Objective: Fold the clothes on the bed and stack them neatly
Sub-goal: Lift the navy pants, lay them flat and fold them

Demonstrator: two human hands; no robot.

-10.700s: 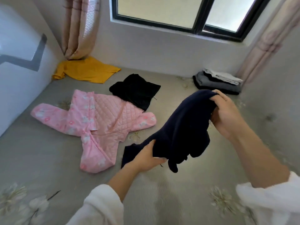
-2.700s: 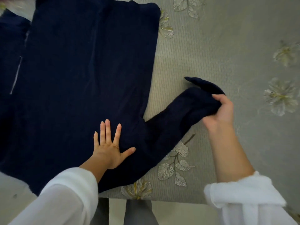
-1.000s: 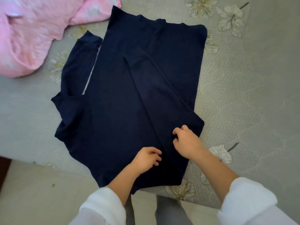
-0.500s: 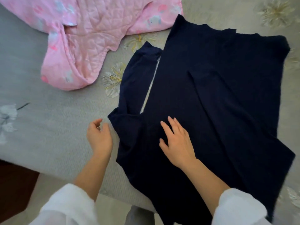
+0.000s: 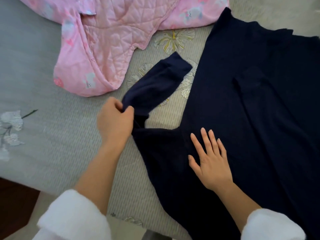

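Observation:
A navy sweater [image 5: 251, 118] lies spread flat on the grey bed [image 5: 52, 135], filling the right half of the view. Its right sleeve is folded across the body. My left hand [image 5: 115, 122] pinches the left sleeve [image 5: 155, 85] and holds it lifted off the sheet, to the left of the body. My right hand [image 5: 210, 161] rests flat with fingers spread on the sweater near the armpit. A pink quilted jacket [image 5: 107, 40] lies unfolded at the upper left, just beyond the lifted sleeve.
The bed's near edge [image 5: 24, 181] runs along the lower left, with dark floor [image 5: 13, 213] below it. The sheet bears flower prints. White fluffy cuffs cover both my wrists at the bottom.
My left hand has taken hold of the left sleeve and lifted it away from the sweater's body. My right hand stays pressed flat. The view has shifted slightly left.

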